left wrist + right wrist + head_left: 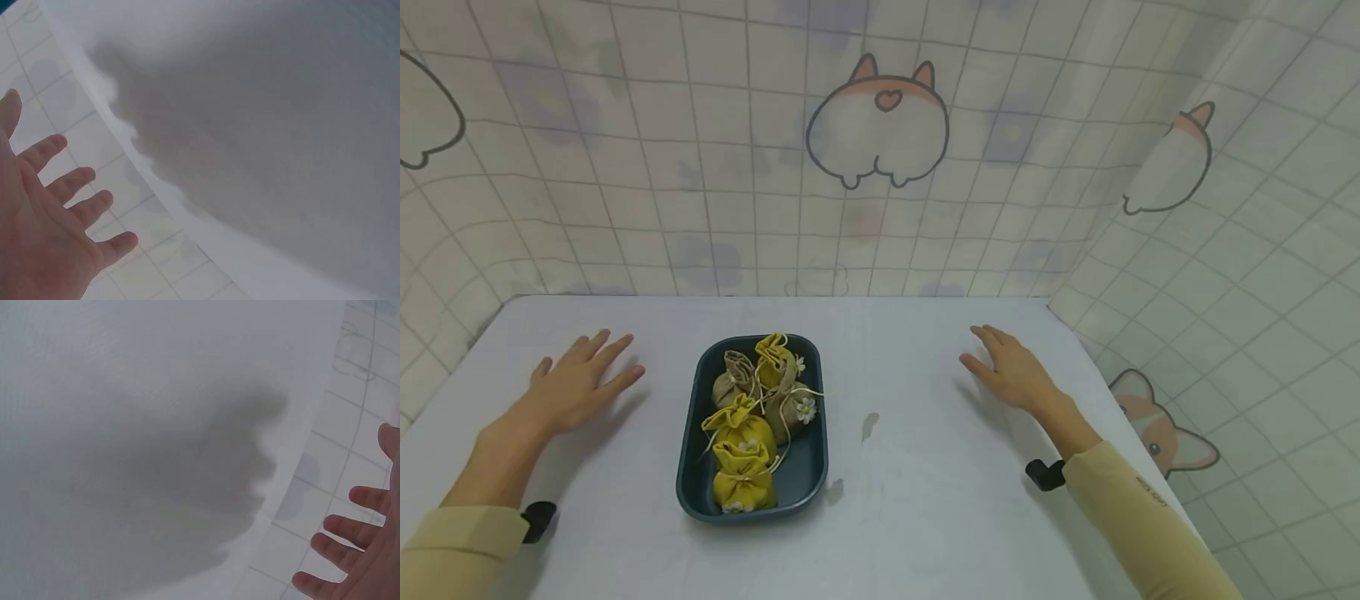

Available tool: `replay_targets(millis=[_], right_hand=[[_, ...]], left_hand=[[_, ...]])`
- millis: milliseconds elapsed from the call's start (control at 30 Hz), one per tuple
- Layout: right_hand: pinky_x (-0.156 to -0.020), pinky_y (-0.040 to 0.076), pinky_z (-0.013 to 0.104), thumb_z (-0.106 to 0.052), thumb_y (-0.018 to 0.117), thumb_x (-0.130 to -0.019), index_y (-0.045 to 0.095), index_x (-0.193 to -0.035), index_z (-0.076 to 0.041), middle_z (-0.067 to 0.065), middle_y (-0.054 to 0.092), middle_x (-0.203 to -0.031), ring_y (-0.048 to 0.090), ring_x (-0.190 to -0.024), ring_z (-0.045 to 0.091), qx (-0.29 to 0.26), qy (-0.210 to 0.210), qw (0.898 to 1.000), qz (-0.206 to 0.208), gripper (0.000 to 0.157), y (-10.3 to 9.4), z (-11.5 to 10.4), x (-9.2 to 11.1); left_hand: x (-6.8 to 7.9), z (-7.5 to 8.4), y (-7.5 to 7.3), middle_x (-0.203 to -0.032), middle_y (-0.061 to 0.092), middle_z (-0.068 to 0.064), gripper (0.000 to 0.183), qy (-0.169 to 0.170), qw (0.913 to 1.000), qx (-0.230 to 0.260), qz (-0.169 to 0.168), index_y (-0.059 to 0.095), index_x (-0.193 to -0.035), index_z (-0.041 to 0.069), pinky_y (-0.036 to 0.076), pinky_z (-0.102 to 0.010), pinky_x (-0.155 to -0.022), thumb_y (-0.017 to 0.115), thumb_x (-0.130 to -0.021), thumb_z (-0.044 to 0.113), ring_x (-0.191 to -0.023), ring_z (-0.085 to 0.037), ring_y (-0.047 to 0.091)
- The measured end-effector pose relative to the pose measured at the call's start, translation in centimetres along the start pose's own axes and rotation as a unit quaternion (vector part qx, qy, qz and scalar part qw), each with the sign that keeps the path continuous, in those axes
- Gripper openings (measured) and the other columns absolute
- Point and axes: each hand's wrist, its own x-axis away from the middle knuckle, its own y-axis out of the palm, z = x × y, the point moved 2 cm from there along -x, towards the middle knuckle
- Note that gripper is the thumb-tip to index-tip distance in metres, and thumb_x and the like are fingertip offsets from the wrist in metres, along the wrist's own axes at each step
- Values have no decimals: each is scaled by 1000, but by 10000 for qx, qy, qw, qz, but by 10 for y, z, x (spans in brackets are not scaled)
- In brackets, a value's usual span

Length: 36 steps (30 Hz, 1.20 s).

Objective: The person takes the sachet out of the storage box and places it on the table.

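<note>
A dark blue tray (805, 483) on the white table holds several small drawstring pouches. Some are yellow, like the front pouch (745, 487); others are brown, like the pouch (786, 412) with a white flower on its side. To the left of the tray, my left hand (576, 387) hovers over the table with fingers spread and nothing in it. My right hand (1015, 371) is held above the table well to the right of the tray, fingers extended, also holding nothing. Both wrist views show the palms and the hands' shadows on the tabletop.
The white table (917, 533) ends at a back edge against a tiled-pattern curtain (752, 167) with cartoon animal drawings. Another patterned sheet (1262, 317) hangs along the right side. Two grey marks show on the tabletop right of the tray.
</note>
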Motion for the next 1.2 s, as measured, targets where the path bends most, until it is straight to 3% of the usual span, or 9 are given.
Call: replay_targets(millis=[200,433,833,1067,1200], right_hand=[[-117,31,59,-50,53,-105,43,-153,-3,23,41,-156,36,-144,42,-37,-249,9995,183,68,3,-15,-5],[-116,35,56,-49,57,-103,49,-149,-5,19,45,-154,39,-143,38,-70,-546,9977,407,64,7,-35,-9],[-113,40,51,-49,58,-103,54,-145,-6,12,52,-149,45,-139,32,-457,-1116,9911,560,60,11,-77,-4],[-112,42,49,-49,58,-103,55,-144,-7,9,55,-146,48,-137,30,-656,-1439,9861,517,58,19,-97,-1],[-112,42,47,-48,60,-103,55,-144,-8,6,55,-146,48,-137,26,-705,-1549,9841,510,58,23,-105,-1]], left_hand=[[-3,12,-2,-152,27,-42,73,251,9993,283,32,38,-152,-5,23,-84,-101,39,-108,54,-136,-63,26],[-5,28,-4,-153,25,-42,72,338,9942,1012,-126,36,-154,-5,21,-80,-106,40,-109,51,-138,-63,23],[-1,55,-2,-152,38,-35,68,423,9878,1500,-71,42,-152,-3,28,-75,-108,40,-110,51,-138,-56,33],[11,69,1,-154,39,-32,70,306,9772,2086,-243,40,-154,-1,34,-75,-104,35,-110,53,-136,-55,37],[14,77,3,-153,40,-32,69,322,9642,2608,-357,35,-156,-2,48,-64,-99,35,-111,50,-133,-52,45]])
